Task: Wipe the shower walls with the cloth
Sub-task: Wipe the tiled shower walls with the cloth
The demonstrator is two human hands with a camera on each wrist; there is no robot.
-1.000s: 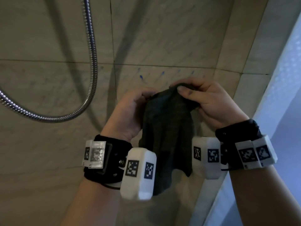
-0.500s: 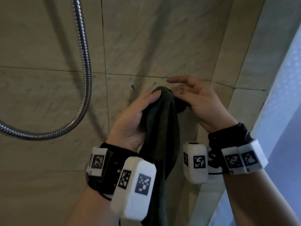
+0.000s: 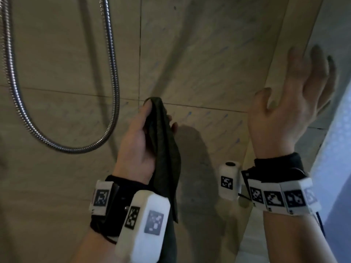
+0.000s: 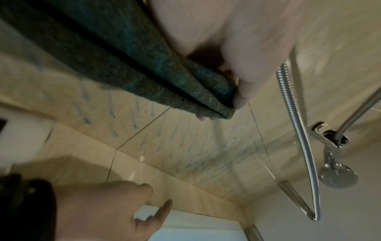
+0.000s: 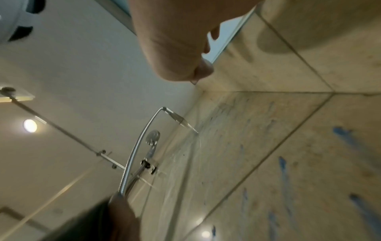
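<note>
A dark green cloth (image 3: pixel 163 149) hangs folded from my left hand (image 3: pixel 140 141), whose thumb and fingers pinch its top edge in front of the beige tiled shower wall (image 3: pixel 199 63). The left wrist view shows the same cloth (image 4: pixel 144 65) clamped under my thumb. Blue streaks (image 5: pixel 284 171) run down the wall tiles. My right hand (image 3: pixel 290 103) is raised near the wall's right corner with its fingers spread and nothing in it; I cannot tell whether it touches the tile.
A metal shower hose (image 3: pixel 112 82) loops down the wall at the left. The shower head (image 4: pixel 338 176) and its holder are higher up. A pale frosted panel (image 3: pixel 336 149) borders the right side.
My right hand has let go of the cloth and moved up and to the right, fingers opening. The left hand alone now holds the cloth, which hangs straight down.
</note>
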